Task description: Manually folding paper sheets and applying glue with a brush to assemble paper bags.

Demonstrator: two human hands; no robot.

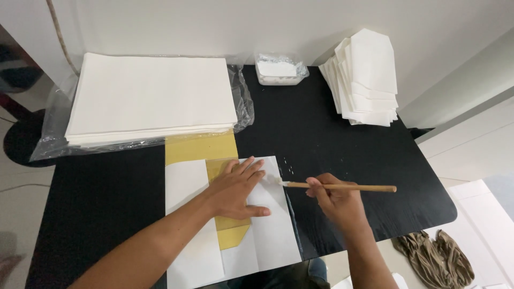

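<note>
Left hand [238, 188] lies flat, fingers spread, pinning the folded white paper [267, 225] over a yellow template [199, 148] so it cannot shift; right hand [334, 202] grips a glue brush [342, 187], tip touching the flap edge just right of the fingertips.

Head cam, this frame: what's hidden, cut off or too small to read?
- Gold template: middle covered by the left hand and the folded white sheet.
- White sheet: lower edge cut by the frame bottom.
- Brush: grip section hidden inside the right hand; tip too small to show what is on it.
- Tub: contents blurred by plastic wrap.
- Paper stack: sheet count unreadable.
</note>
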